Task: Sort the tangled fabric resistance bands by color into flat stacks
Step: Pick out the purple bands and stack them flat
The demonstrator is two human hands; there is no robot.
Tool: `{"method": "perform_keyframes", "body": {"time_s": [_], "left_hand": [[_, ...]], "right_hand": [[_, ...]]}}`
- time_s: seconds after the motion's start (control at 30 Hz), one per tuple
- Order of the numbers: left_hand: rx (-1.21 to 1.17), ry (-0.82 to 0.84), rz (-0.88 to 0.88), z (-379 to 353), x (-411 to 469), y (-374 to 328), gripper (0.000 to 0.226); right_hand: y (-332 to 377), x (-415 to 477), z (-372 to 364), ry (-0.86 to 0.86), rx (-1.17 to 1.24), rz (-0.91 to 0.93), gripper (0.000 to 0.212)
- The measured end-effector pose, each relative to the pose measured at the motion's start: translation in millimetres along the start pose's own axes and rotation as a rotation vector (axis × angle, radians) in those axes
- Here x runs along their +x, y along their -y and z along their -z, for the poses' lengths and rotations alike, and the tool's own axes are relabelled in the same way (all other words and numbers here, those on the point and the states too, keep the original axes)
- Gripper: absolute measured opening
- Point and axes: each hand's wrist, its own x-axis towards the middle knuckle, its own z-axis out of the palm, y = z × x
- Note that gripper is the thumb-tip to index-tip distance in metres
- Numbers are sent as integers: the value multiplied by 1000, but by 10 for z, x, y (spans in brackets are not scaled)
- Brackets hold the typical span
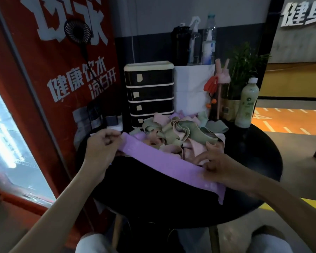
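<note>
The purple band (164, 167), a wide matte strip, stretches over the near tabletop (254, 148) before the tangle of green and pink bands (175, 132), the grip of the left hand (102, 145) and right hand (219, 167) pinching its 2 ends, so I'd keep it untwisted and lay it flat, clear of the tangle.

"健康饮水 凉白开" on red panel (44, 61); "健身" as wall sign (303, 15)

A round black table (254, 147) bears tangled bands (175, 133), drawer unit (150, 92), green bottle (247, 105).
</note>
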Motion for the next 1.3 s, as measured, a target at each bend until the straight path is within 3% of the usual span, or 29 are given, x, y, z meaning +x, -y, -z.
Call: {"method": "perform_keyframes", "body": {"time_s": [0.13, 0.4, 0.63, 0.93, 1.3], "left_hand": [[207, 27, -48, 20, -204, 369, 10], [280, -10, -86, 82, -195, 654, 14], [251, 21, -57, 79, -80, 737, 15], [226, 12, -58, 76, -125, 726, 11], [225, 109, -128, 76, -483, 624, 15]], "right_hand": [[-61, 51, -171, 53, -259, 34, 36], [-187, 318, -309, 30, -300, 38, 59], [-251, 660, -149, -142, -359, 21, 70], [-173, 636, -40, -223, -315, 35, 54], [-140, -38, 404, -105, -268, -58, 30]]}}
